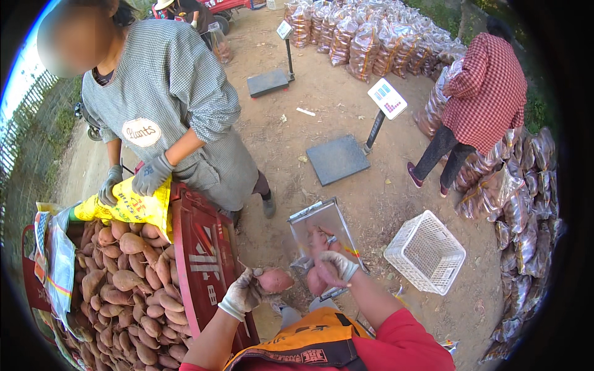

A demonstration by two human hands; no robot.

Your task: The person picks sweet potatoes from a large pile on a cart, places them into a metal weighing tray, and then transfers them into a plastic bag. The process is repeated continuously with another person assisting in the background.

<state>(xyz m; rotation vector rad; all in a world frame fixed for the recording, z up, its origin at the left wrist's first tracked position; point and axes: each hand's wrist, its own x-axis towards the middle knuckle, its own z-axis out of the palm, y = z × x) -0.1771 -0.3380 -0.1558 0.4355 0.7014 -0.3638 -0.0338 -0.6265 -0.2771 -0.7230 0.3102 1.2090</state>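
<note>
My left hand [243,293], in a pale work glove, is closed on a sweet potato [275,280] just right of the red cart's side. My right hand [339,266], gloved too, holds more sweet potatoes [325,274] over a clear plastic bag [302,232] spread on a metal frame [314,209]. A few sweet potatoes show inside the bag. To the left, a heap of sweet potatoes [125,297] fills the bed of the red cart [204,255].
A co-worker in a checked smock grips a yellow sack [139,199] at the cart. A white plastic crate [424,252] stands right of the bag frame, a platform scale [338,158] beyond. Filled bags [366,51] line the back; another person handles bags [515,195] at right.
</note>
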